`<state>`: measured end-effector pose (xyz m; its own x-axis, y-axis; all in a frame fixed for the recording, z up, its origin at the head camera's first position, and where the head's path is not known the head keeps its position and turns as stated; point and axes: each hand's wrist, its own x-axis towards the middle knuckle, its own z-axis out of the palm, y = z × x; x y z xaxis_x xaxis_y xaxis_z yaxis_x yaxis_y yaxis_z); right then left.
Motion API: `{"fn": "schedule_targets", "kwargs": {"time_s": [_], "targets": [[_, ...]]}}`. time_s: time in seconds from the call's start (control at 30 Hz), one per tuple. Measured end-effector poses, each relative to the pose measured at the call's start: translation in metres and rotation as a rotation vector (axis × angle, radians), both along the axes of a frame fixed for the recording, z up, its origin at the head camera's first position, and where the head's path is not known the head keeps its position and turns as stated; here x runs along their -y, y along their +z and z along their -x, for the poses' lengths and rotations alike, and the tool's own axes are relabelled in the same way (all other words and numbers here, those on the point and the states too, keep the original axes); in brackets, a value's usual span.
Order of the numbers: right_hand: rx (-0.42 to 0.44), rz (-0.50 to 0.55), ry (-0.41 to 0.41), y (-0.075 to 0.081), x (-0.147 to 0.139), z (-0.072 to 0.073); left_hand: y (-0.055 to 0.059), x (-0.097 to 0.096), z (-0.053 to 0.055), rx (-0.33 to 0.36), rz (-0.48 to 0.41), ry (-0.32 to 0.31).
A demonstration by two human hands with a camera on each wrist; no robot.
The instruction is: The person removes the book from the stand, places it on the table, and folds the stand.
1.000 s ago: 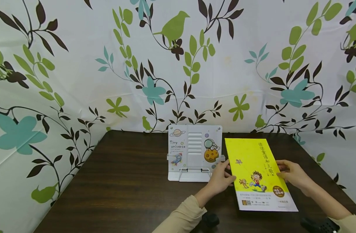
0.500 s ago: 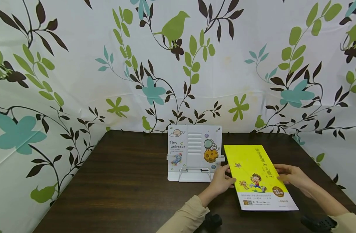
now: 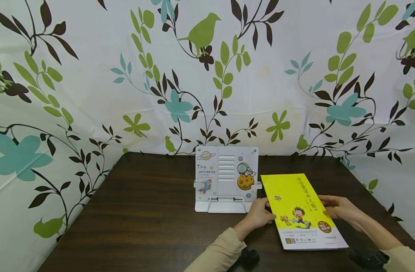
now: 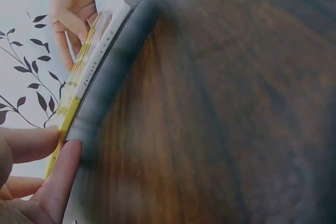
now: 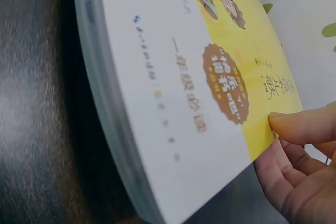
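A yellow and white children's book (image 3: 289,196) is held on the right side of the table, its cover facing up and its far end pointing slightly left. My left hand (image 3: 258,214) pinches the left edge, and the left wrist view shows fingers (image 4: 31,144) on both faces of the book. On the opposite long edge my right hand (image 3: 341,212) grips it, thumb on the cover and other fingers beneath, as the right wrist view shows. A gap with shadow separates the near end from the table in that view. Left of the book stands a white book stand (image 3: 226,177) with space drawings.
The dark wooden table (image 3: 142,226) extends far to the left. A patterned cloth (image 3: 91,94) hangs behind and beside it. The stand's wire foot and side clip lie close to my left hand. Dark wrist devices (image 3: 249,258) sit at both wrists.
The book's far edge has come down and nearer, so the cover looks flatter and shorter. Both hands have shifted slightly toward me with it. The stand has stayed put.
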<state>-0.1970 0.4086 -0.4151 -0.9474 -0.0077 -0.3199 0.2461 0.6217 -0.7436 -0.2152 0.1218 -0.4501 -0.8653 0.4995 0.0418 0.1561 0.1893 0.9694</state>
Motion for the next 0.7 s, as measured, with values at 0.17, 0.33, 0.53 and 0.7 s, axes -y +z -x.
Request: {"fn": "schedule_targets", "kwargs": {"time_s": [0.17,0.33,0.53,0.7], "targets": [[0.011,0.025,-0.009,-0.0040,-0.0024,0.0000,0.0002,-0.0006,0.0012,-0.001,0.034,-0.024],[0.034,0.022,-0.034,-0.0065,-0.0047,0.0010,-0.0012,-0.0018,0.0028,0.007,0.067,-0.010],[0.053,0.034,-0.035,-0.0089,-0.0062,0.0014,-0.0033,-0.0044,0.0039,-0.047,0.154,0.033],[0.054,0.042,-0.028,-0.0104,-0.0070,0.0010,-0.0008,-0.0052,0.0030,-0.089,0.213,0.049]]}}
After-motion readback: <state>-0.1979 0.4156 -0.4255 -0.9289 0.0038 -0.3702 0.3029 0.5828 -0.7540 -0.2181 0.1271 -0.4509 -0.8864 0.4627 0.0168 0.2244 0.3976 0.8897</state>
